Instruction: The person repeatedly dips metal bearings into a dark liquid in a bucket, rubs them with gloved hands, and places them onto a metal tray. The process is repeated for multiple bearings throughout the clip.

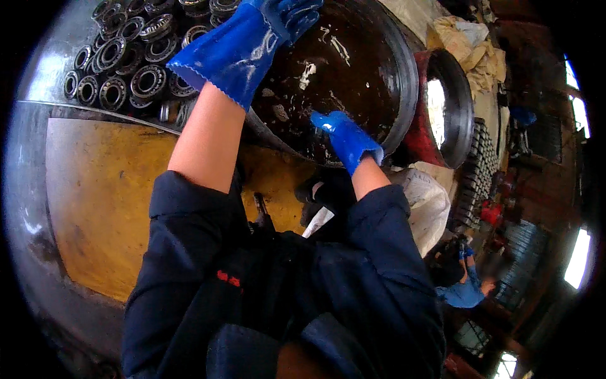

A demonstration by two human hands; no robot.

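Note:
I wear long blue rubber gloves on both hands. My left hand (293, 18) is over the far left rim of a big round drum (404, 95), partly cut off by the picture's top edge. Its visible fingers reach to the right, apart, and I see nothing in them. My right hand (341, 131) is low over the near side of the drum, at the dark oily liquid (353, 76) in it. The right fingers point left and are mostly hidden, so their grip does not show. Pale streaks and glints lie on the liquid.
Greasy ring bearings (149, 82) are heaped on the metal surface left of the drum. A red drum (464, 107) lies open to the right. A white sack (424, 205) stands near my right forearm. Yellow sheet (101, 189) spreads at left. Another person (464, 292) works at far right.

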